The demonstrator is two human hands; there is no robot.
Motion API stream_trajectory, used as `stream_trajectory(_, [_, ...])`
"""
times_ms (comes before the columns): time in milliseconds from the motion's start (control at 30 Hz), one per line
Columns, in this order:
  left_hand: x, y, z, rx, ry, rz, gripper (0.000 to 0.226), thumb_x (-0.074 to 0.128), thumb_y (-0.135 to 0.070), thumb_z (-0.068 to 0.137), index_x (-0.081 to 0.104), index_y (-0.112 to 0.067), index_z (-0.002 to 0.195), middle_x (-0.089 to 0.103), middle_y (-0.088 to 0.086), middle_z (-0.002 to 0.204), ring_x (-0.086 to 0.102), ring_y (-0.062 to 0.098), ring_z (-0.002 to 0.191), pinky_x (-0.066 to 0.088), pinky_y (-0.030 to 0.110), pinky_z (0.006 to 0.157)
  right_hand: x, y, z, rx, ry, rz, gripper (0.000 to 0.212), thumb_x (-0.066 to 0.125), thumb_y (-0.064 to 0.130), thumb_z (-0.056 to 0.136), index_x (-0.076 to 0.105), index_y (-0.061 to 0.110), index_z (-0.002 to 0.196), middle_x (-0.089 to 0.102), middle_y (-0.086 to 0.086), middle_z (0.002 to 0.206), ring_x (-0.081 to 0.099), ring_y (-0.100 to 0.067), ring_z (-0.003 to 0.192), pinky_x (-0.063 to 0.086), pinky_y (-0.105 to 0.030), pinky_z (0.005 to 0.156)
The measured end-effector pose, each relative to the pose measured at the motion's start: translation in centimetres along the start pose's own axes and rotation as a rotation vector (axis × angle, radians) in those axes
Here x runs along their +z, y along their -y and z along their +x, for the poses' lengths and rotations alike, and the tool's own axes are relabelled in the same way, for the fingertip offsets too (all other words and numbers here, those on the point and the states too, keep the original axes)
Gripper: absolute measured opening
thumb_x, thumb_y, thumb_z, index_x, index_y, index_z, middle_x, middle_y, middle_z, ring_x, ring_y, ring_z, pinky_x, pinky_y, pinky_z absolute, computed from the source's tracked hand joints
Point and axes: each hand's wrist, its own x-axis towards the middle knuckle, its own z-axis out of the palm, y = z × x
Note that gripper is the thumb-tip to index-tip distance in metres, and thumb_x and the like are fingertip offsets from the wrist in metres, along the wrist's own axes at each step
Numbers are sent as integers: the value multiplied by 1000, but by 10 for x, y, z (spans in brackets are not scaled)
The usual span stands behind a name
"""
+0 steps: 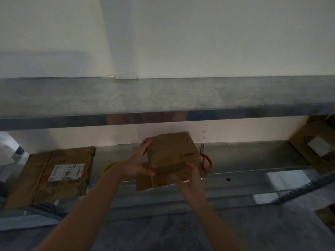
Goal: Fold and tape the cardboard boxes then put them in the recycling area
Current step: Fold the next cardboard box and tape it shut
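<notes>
As box (170,151) sits btwn them, L hand (136,164), R hand (188,173) grip its sides.

Orange-handled scissors (203,156) on metal shelf (253,154), white wall (181,42) behind, small black object (228,178)
</notes>
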Motion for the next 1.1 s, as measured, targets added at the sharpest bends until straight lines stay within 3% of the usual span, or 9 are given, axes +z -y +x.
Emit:
stream_trajectory(100, [3,6,1,31,-47,-45,133,93,-36,52,1,-55,145,8,-19,153,23,11,138,28,34,113,15,10,-5,-3,77,39,94,79,34,80,19,25,153,27,1,153,35,-16,138,37,-34,114])
stream_trajectory(200, [0,10,0,22,-134,-20,126,92,-37,52,10,-47,148,19,-13,143,35,13,128,32,29,109,19,14,-7,10,57,-16,110,81,45,74,7,33,153,12,2,158,25,-20,143,31,-42,116])
stream_trajectory(300, [-3,11,2,52,-189,43,99,90,-22,62,33,-33,141,25,-2,141,33,13,128,28,26,110,20,12,-7,-7,1,-117,118,85,47,69,2,36,153,9,-4,161,21,-26,146,29,-49,116])
stream_trajectory(400, [5,7,1,49,-174,-72,82,87,-6,65,39,-18,131,41,3,134,43,18,125,38,27,106,21,11,-5,-42,-23,-178,121,85,54,64,5,35,153,6,-4,162,20,-27,146,30,-50,115])
stream_trajectory(533, [27,12,-18,92,-290,-143,79,88,-14,66,41,-35,125,51,-9,124,54,11,113,51,16,83,15,9,-4,-137,-25,-164,119,73,73,57,16,30,152,6,0,160,24,-22,144,35,-40,114])
stream_trajectory(733, [64,26,-40,43,-576,-88,66,83,-19,73,54,-21,132,56,2,118,60,6,102,55,30,88,-18,-8,20,-106,129,-43,94,90,18,66,38,36,142,39,7,141,43,6,126,45,-35,108])
stream_trajectory(833, [76,23,-39,12,-603,-184,56,80,-22,77,55,-22,127,60,-6,117,60,2,105,55,31,88,-30,-9,34,-37,181,-97,89,88,24,70,38,40,142,41,7,144,44,-5,126,44,-35,109])
stream_trajectory(933, [79,16,-32,38,-619,-171,47,78,-20,79,55,-35,117,65,-27,101,61,-12,96,52,11,77,-36,-8,47,-15,226,-134,87,83,19,77,35,43,145,44,11,143,43,-5,128,42,-29,106])
stream_trajectory(1100, [79,6,-27,75,-634,-155,52,77,-19,80,48,-53,107,63,-36,99,57,-18,96,45,1,72,-38,-5,55,11,243,-64,80,77,11,83,36,41,145,43,10,141,41,-12,136,40,-41,112])
